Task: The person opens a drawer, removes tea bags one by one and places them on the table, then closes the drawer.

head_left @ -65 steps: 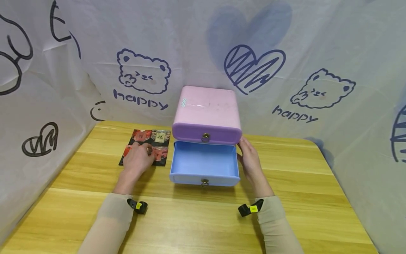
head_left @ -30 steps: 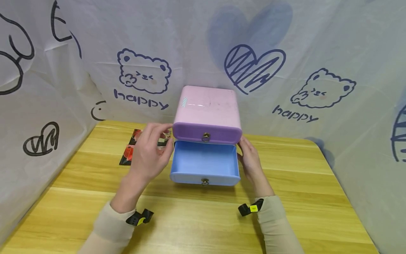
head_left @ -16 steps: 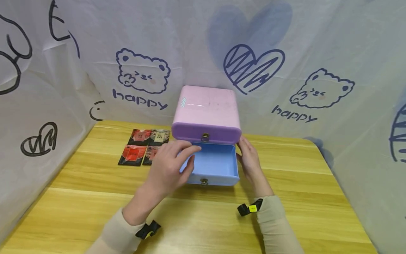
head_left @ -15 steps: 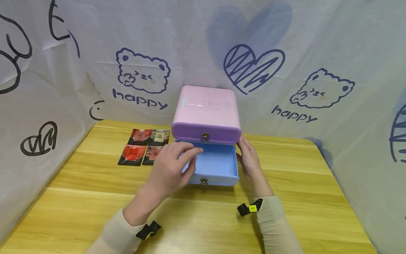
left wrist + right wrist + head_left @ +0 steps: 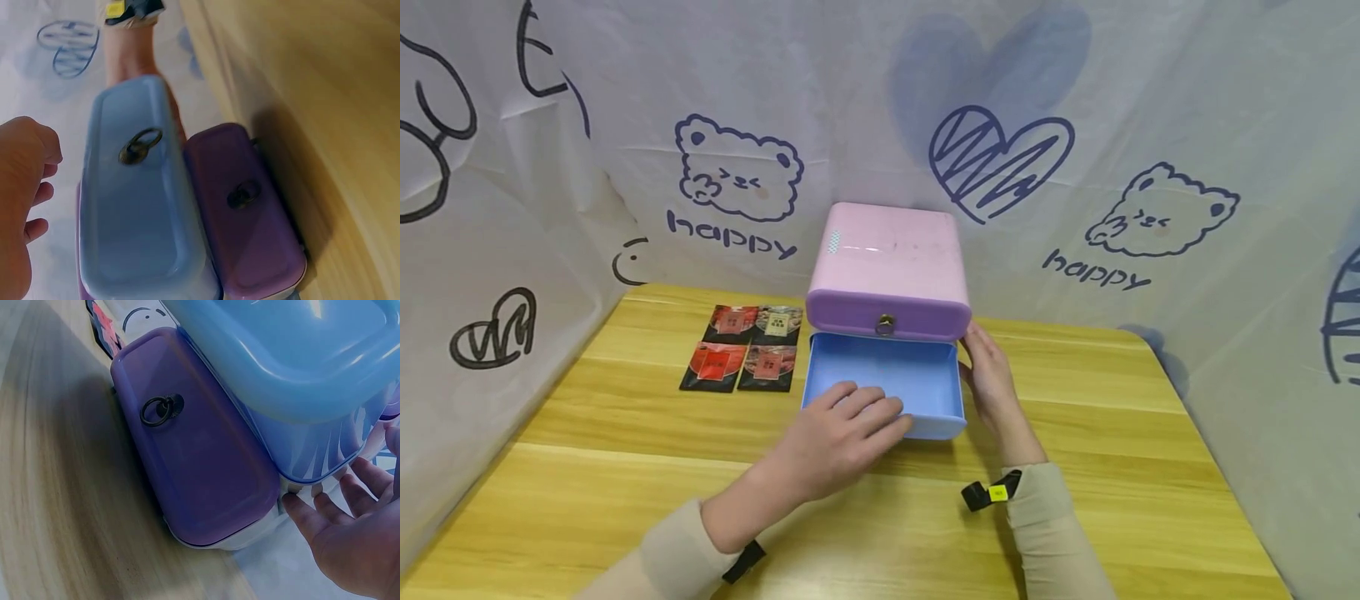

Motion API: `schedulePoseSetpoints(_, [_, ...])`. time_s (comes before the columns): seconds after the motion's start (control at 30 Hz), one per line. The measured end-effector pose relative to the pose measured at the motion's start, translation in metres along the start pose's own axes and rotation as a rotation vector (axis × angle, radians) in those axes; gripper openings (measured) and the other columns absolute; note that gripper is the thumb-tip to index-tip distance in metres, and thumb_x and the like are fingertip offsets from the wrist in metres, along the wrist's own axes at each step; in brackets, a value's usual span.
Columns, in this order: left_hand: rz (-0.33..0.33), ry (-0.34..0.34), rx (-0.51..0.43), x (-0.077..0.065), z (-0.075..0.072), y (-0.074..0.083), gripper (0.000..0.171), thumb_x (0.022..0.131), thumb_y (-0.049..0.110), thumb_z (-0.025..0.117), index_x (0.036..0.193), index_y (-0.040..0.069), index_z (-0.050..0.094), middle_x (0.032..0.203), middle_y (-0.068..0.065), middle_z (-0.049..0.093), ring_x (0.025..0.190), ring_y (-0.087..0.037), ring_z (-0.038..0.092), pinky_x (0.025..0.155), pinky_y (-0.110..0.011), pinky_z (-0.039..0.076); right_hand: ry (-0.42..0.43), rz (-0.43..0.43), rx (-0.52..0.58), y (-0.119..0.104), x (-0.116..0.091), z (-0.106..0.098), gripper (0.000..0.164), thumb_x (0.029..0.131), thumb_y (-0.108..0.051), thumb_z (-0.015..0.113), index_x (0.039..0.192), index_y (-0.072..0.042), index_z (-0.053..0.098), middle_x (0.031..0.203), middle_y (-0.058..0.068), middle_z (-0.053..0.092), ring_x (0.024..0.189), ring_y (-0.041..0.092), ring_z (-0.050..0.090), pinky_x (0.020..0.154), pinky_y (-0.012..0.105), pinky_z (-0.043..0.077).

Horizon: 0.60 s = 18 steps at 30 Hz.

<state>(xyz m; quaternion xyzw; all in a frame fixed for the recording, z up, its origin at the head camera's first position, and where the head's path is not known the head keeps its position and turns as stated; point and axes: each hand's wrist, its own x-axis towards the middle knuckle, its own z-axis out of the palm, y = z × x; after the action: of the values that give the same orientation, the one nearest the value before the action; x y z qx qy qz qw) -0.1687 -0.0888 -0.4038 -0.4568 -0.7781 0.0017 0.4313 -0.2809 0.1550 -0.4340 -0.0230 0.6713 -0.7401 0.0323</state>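
A small pink drawer cabinet [image 5: 891,250] stands at the back of the table, its blue middle drawer [image 5: 917,379] pulled out with a bare floor. My left hand [image 5: 831,437] hovers over the left part of that drawer's front, fingers loosely bent. The left wrist view shows the hand beside the blue front, apart from its ring handle [image 5: 139,147] and holding nothing. Against the cabinet's right side rest the fingertips of my right hand [image 5: 992,379], fingers extended. The purple top drawer [image 5: 850,315] and the purple bottom drawer [image 5: 194,444] are closed.
Several small printed packets [image 5: 712,367] lie flat in two rows left of the cabinet. A white cloth [image 5: 880,100] with drawings hangs behind the wooden table [image 5: 1112,450].
My left hand has moved from the packets rightward and toward me, over the blue drawer's front. The packets are uncovered now. My right hand and the drawer keep their places.
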Motion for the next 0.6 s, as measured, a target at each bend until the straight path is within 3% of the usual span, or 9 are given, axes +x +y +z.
schedulePoseSetpoints(0.3, [0.17,-0.161,0.066,-0.007,0.004,0.014,0.026,0.095,0.023,0.068,0.122,0.02,0.07,0.123,0.003,0.066,0.11,-0.016,0.061,0.092,-0.031,0.052,0.002,-0.006,0.012,-0.001,-0.001,0.001,0.054,0.111,-0.042,0.046,0.156,-0.011,0.048,0.165,0.006,0.039,0.153,0.021,0.033,0.12,0.048,0.036])
schedulePoseSetpoints(0.47, [0.261,-0.236,0.109,-0.012,0.009,0.018,0.026,0.095,0.02,0.067,0.121,0.022,0.07,0.124,0.002,0.064,0.11,-0.016,0.058,0.092,-0.03,0.05,0.0,-0.011,0.025,-0.001,-0.002,0.001,0.054,0.111,-0.04,0.047,0.156,-0.01,0.048,0.164,0.007,0.04,0.153,0.021,0.034,0.12,0.048,0.037])
schedulePoseSetpoints(0.6, [0.286,-0.297,0.138,-0.014,0.01,0.021,0.026,0.098,0.021,0.064,0.123,0.024,0.07,0.122,0.003,0.063,0.107,-0.016,0.056,0.086,-0.028,0.047,-0.001,-0.013,0.028,-0.002,-0.002,0.002,0.055,0.11,-0.041,0.047,0.156,-0.01,0.048,0.164,0.006,0.04,0.153,0.022,0.033,0.12,0.048,0.037])
